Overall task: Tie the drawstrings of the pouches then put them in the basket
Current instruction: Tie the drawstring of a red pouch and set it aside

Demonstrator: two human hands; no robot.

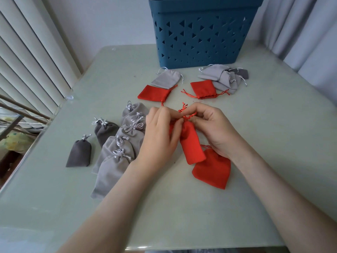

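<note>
There is one blue basket (pixel 200 42). The red pouches are four: the held red pouch (pixel 192 143), the near red pouch (pixel 212 170), the far left red pouch (pixel 155 94) and the far right red pouch (pixel 203 89). The row of tied light grey pouches (pixel 118 148) counts five. Tied dark grey pouches are two, the first dark pouch (pixel 104 131) and the second dark pouch (pixel 79 154). One untied light grey pouch (pixel 166 78) lies alone. In the grey pile (pixel 218 77) I see at least three light and one dark, but the exact number is not clear. Two hands are visible, the left hand (pixel 158 141) and the right hand (pixel 214 130).
</note>
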